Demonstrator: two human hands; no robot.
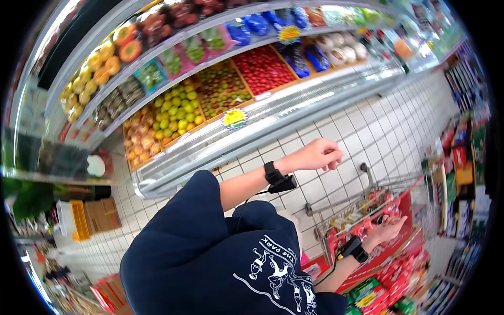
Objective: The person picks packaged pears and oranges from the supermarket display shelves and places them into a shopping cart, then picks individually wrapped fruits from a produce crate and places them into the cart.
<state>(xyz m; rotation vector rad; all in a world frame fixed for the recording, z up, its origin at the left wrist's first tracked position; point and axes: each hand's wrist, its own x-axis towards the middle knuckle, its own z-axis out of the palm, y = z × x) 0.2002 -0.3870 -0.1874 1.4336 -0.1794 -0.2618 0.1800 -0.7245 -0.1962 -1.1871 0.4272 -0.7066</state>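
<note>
Shopping cart (342,216) sits beneath the half-curled right grip (387,229); any hold I cannot tell.

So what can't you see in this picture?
Head view:
Inside the left hand: its back hides it.
Under the right hand: the hand hides it.
Writing on the lower yellow sign: too small, blurred.
Far-right goods: the dark round edge cuts them off.

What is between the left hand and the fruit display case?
In the head view, only white floor tiles show between the left hand and the display case.
</note>
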